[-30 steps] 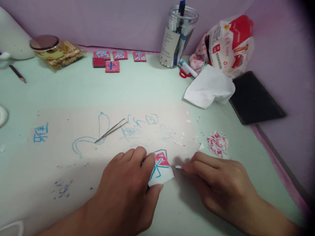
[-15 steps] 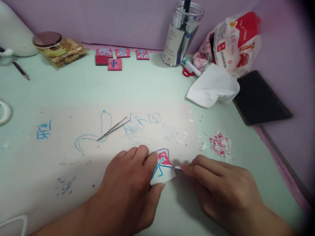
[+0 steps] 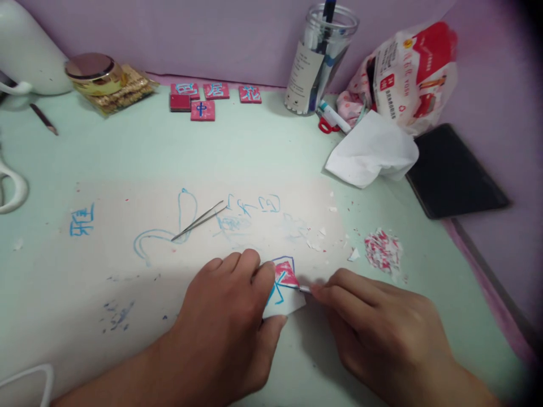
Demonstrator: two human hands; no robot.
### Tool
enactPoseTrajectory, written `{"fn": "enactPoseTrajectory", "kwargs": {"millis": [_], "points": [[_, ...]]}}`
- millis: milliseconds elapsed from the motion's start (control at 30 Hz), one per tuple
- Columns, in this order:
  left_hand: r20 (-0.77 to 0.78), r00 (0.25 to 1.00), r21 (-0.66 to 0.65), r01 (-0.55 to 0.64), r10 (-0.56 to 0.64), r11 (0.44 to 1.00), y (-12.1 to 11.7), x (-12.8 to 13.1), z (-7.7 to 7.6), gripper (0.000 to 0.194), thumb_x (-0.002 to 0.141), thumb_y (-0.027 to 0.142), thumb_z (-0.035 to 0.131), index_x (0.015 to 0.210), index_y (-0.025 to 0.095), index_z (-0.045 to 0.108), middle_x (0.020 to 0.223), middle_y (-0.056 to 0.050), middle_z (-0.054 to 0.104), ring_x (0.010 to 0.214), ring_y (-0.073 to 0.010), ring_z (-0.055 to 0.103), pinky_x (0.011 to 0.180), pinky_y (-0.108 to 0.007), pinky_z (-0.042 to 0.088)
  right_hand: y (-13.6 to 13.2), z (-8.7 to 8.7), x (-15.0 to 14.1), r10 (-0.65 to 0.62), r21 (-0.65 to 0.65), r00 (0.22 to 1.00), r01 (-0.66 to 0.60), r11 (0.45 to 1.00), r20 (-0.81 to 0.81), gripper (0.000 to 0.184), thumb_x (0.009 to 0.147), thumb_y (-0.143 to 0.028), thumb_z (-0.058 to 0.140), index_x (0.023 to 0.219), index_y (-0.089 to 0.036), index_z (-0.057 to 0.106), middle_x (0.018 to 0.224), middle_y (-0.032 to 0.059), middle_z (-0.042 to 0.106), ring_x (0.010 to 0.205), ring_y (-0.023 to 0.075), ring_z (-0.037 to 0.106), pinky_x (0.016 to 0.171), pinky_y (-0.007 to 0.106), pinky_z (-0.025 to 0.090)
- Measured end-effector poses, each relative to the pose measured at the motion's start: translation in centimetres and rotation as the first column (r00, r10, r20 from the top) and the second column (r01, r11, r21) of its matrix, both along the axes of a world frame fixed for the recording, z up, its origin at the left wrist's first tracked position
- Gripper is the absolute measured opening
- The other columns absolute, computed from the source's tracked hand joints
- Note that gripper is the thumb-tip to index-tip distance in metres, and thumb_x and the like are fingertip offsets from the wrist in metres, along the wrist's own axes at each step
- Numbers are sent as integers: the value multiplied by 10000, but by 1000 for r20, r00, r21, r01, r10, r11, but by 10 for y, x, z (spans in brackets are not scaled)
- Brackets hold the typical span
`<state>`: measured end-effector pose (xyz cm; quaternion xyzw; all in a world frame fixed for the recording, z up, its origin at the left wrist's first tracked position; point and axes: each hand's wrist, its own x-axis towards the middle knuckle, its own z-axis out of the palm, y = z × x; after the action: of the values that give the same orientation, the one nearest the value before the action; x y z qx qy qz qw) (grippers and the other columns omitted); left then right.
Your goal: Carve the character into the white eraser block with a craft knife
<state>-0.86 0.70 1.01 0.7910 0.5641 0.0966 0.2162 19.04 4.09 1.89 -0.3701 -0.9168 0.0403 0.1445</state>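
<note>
My left hand (image 3: 229, 322) is closed on a small white carving block (image 3: 288, 305), pressing it down with fingers and thumb. Pink-red colour and blue marker strokes cover part of the block's top; my fingers hide its left side. In my right hand (image 3: 382, 319) is a slim craft knife (image 3: 304, 289), pinched close to its metal tip. That tip touches the block's right edge by the pink patch, while the handle is hidden in my fist. Tweezers (image 3: 199, 220) lie on the drawn-on sheet (image 3: 110, 249) beyond my left hand.
Pink-and-white shavings (image 3: 383, 251) lie in a pile at right. Several carved pink tiles (image 3: 202, 111) and a jar of pens (image 3: 316, 62) stand at the back. A crumpled tissue (image 3: 371, 152) and a dark tablet (image 3: 458, 169) lie right; scissor handles (image 3: 17, 192) show at left.
The knife tip has moved slightly left and now meets the block's edge beside the pink patch. My left hand keeps its hold. The whole view has shifted a little.
</note>
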Motion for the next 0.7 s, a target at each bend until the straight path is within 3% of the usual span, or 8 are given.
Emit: {"fn": "enactPoseTrajectory", "kwargs": {"millis": [300, 700], "points": [[-16, 1000, -1, 4, -4, 1000, 0, 0, -2, 243, 792, 290, 512, 1007, 187, 563, 868, -66, 526, 756, -239, 505, 618, -410, 455, 1, -2, 4, -44, -70, 999, 43, 997, -21, 232, 822, -99, 456, 769, -212, 651, 579, -29, 536, 438, 93, 488, 418, 238, 312], [-8, 1000, 8, 4, -4, 1000, -1, 0, -2, 250, 795, 281, 508, 1022, 188, 559, 871, -64, 524, 757, -245, 501, 616, -424, 457, 2, 0, 2, -25, -39, 999, 24, 999, -22, 233, 833, -106, 452, 780, -202, 658, 576, -28, 543, 444, 97, 475, 422, 245, 307]]}}
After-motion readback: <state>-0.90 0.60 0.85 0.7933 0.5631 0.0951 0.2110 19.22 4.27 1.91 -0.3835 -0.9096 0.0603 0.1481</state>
